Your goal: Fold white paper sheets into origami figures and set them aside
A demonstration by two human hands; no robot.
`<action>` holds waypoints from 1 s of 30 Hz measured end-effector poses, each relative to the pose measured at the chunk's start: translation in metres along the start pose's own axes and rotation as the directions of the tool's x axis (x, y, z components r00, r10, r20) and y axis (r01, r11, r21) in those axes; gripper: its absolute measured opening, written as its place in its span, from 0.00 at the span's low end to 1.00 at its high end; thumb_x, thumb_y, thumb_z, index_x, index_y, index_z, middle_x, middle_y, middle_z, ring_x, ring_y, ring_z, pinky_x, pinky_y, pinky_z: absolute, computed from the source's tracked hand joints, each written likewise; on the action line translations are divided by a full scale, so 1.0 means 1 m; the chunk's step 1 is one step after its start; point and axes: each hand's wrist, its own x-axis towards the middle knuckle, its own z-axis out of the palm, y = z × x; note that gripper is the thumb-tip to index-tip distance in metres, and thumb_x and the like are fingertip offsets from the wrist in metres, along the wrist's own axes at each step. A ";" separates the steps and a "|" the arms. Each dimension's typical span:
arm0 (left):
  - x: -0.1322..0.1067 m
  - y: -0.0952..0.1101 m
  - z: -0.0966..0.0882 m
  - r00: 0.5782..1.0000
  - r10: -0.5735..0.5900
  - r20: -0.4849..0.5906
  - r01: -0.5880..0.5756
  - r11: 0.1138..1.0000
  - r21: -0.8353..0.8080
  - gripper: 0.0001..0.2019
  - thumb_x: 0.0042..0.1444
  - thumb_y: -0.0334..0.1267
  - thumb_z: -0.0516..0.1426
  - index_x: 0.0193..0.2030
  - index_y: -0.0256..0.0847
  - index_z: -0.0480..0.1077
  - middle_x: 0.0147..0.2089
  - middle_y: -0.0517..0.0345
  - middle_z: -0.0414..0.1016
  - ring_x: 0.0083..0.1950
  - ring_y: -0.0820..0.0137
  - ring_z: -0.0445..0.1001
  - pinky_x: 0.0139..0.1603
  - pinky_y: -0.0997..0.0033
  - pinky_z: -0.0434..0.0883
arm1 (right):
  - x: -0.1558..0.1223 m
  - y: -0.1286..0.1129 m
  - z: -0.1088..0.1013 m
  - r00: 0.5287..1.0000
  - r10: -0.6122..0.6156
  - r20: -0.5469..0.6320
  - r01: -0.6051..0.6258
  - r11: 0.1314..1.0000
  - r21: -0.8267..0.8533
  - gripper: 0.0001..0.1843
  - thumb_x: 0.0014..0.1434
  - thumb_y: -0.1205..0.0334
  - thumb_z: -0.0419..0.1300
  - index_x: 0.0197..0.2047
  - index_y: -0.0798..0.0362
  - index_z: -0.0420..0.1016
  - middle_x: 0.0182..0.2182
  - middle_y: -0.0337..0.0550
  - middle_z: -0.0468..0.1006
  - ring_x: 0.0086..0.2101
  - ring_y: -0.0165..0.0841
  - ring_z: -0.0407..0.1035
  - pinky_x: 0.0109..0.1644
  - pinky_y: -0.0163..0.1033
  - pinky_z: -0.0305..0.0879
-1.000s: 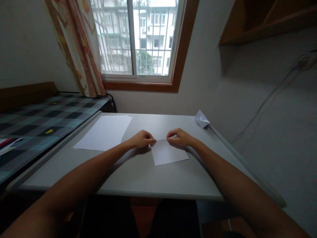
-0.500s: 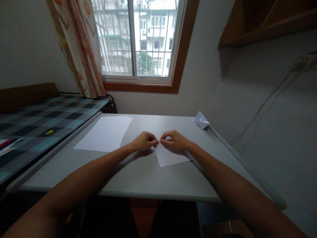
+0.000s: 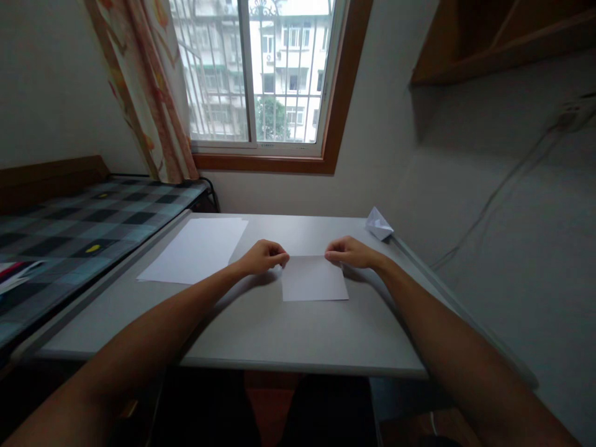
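A small folded white paper lies flat in the middle of the grey desk. My left hand is curled, its fingertips pinching the paper's far left corner. My right hand is curled too, pinching the far right corner. Both forearms reach in from the near edge of the desk.
A stack of white sheets lies at the desk's left. A folded white paper boat sits at the far right corner by the wall. A bed with a checked cover adjoins the desk on the left. A window is straight ahead.
My hands, which met at the middle of the paper's far edge half a second ago, have spread apart to its two far corners. The paper now lies square to me.
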 end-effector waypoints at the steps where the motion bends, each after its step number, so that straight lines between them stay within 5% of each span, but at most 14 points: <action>1: 0.000 -0.001 -0.002 1.000 -0.019 -0.002 0.019 1.000 -0.010 0.14 0.52 0.42 0.55 0.26 0.33 0.73 0.21 0.59 0.70 0.21 0.79 0.61 0.23 0.78 0.57 | -0.001 0.002 -0.003 1.000 0.003 -0.009 -0.003 1.000 0.000 0.15 0.53 0.54 0.57 0.28 0.58 0.75 0.22 0.38 0.71 0.23 0.27 0.61 0.27 0.33 0.56; 9: 0.002 -0.009 -0.006 0.996 -0.091 0.013 0.091 0.994 -0.058 0.15 0.52 0.46 0.57 0.28 0.33 0.72 0.19 0.60 0.68 0.20 0.78 0.62 0.23 0.78 0.58 | -0.004 0.012 -0.009 0.994 0.044 -0.096 -0.032 0.993 0.117 0.17 0.51 0.50 0.59 0.30 0.58 0.75 0.25 0.42 0.74 0.26 0.29 0.65 0.32 0.35 0.60; 14: 0.004 -0.012 -0.006 0.995 -0.096 -0.001 0.096 0.995 -0.009 0.16 0.52 0.46 0.57 0.28 0.33 0.73 0.21 0.57 0.71 0.20 0.78 0.62 0.22 0.78 0.58 | 0.002 0.019 -0.006 0.966 0.041 -0.254 -0.026 0.998 0.062 0.16 0.49 0.51 0.60 0.26 0.58 0.74 0.22 0.41 0.73 0.24 0.29 0.64 0.30 0.35 0.58; 24: 0.003 -0.007 -0.008 0.994 -0.105 -0.029 0.104 0.994 -0.029 0.15 0.51 0.46 0.57 0.26 0.33 0.73 0.20 0.58 0.70 0.20 0.78 0.62 0.22 0.78 0.58 | 0.009 0.028 0.001 0.963 0.042 -0.266 0.002 0.986 0.164 0.17 0.50 0.49 0.60 0.28 0.57 0.73 0.25 0.42 0.73 0.27 0.30 0.65 0.33 0.37 0.62; 30: 0.004 -0.015 -0.015 0.989 -0.112 -0.101 0.107 0.993 -0.049 0.14 0.53 0.44 0.56 0.27 0.34 0.71 0.18 0.61 0.66 0.19 0.79 0.61 0.22 0.79 0.57 | 0.005 0.024 -0.001 0.968 0.001 -0.253 0.091 0.932 0.350 0.24 0.49 0.54 0.63 0.49 0.53 0.73 0.40 0.47 0.76 0.38 0.33 0.70 0.44 0.43 0.67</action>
